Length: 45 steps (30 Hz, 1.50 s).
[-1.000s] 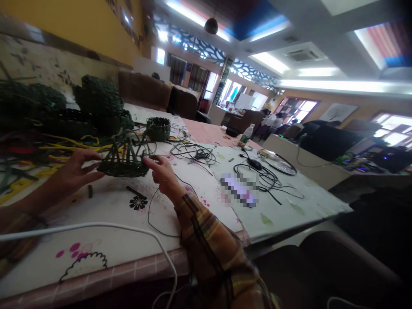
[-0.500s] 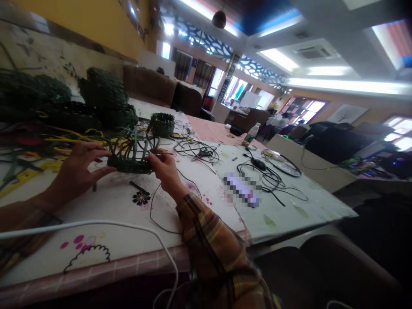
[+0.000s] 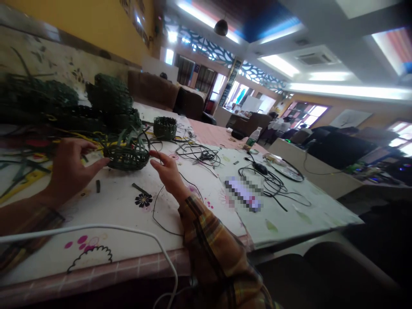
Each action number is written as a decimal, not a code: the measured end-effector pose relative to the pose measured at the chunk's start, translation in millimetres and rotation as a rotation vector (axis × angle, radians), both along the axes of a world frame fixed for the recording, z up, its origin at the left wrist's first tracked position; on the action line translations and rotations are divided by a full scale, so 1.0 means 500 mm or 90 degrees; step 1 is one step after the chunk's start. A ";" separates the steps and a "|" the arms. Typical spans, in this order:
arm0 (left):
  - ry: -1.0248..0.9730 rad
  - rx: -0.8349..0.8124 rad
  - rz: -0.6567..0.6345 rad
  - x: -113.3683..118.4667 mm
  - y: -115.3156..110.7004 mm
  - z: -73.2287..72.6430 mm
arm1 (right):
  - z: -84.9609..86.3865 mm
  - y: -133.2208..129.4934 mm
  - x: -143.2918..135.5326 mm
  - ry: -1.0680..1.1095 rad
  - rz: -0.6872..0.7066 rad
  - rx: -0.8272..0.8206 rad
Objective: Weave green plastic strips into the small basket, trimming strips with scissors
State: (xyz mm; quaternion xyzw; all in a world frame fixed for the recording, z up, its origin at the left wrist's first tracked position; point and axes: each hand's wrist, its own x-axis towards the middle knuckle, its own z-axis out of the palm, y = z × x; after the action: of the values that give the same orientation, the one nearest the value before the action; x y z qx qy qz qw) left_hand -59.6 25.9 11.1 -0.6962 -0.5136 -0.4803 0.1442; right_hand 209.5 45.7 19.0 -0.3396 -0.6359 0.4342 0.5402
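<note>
A partly woven dark green basket (image 3: 126,157) stands on the patterned tablecloth (image 3: 122,210), with loose strips sticking up from its rim. My left hand (image 3: 72,167) is at its left side, thumb tip at the weave and fingers apart. At the basket's right side my right hand (image 3: 169,171) is open, its fingertips very close to the weave; whether they touch it I cannot tell. Behind stands a small finished-looking green basket (image 3: 165,128). A short dark strip (image 3: 140,189) lies in front of the partly woven basket.
Larger green baskets (image 3: 109,96) are piled at the back left, above yellow and green strips. Coiled dark cords (image 3: 264,178), a purple object (image 3: 243,195) and a bottle (image 3: 253,138) lie or stand to the right. A white cable (image 3: 96,226) crosses the front.
Both hands have loosened from the basket's sides, the right one opening. The basket now shows more of its woven side. The view has shifted slightly.
</note>
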 end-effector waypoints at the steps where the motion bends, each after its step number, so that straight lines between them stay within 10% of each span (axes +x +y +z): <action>1: 0.037 0.038 0.005 0.008 -0.005 0.007 | -0.002 -0.001 -0.002 0.001 0.004 0.002; 22: 0.111 -0.033 -0.195 0.044 -0.004 0.006 | 0.025 -0.032 0.001 0.090 0.086 -0.129; 29: -0.038 -0.102 -0.121 0.067 -0.036 0.054 | 0.063 -0.040 0.021 0.168 0.116 -0.119; 34: -0.028 -0.115 -0.249 0.102 -0.053 0.085 | 0.091 -0.046 0.048 0.132 0.163 -0.075; 45: 0.049 -0.020 -0.294 0.095 -0.066 0.068 | 0.100 -0.052 0.061 -0.050 0.148 0.055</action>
State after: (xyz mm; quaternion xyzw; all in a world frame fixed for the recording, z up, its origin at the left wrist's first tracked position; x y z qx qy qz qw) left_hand -11.9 -7.2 45.0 -0.8152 -0.3418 -0.4659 0.0390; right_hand 240.3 19.7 68.9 -0.2566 -0.7097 0.4523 0.4752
